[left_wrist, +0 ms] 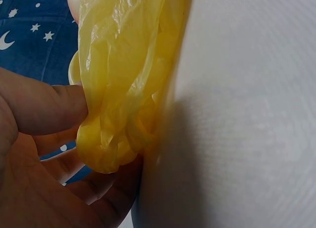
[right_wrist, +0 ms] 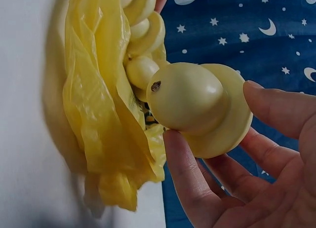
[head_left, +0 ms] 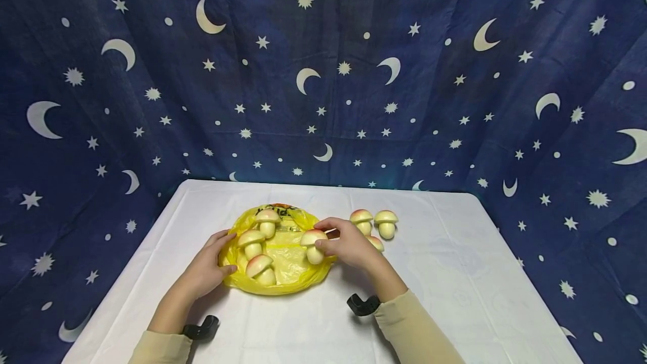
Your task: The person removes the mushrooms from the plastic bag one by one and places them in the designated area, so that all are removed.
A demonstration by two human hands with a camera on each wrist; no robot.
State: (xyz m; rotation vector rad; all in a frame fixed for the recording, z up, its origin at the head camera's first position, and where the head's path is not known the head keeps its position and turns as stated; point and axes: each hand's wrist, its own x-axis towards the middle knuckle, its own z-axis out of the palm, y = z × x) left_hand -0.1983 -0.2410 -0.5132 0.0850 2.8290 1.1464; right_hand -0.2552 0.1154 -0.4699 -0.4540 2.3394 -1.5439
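Observation:
My right hand (head_left: 351,243) pinches a toy mushroom (head_left: 313,245) with a pale stem and a pink-tinged cap, over the right part of a yellow plastic bag (head_left: 290,288). The right wrist view shows the mushroom (right_wrist: 190,97) between the thumb and fingers, stem end towards the bag (right_wrist: 94,114). Three more mushrooms lie on the bag's left half, one of them a mushroom (head_left: 260,269) near the front rim. My left hand (head_left: 207,265) rests against the bag's left side, thumb and fingers spread apart. In the left wrist view its thumb (left_wrist: 54,107) touches the yellow plastic.
Right of the bag, beyond my right hand, a few mushrooms sit on the white table (head_left: 445,296), among them an upright mushroom (head_left: 386,223); another is partly hidden by the hand. A dark blue curtain (head_left: 323,100) with moons and stars hangs behind and beside the table.

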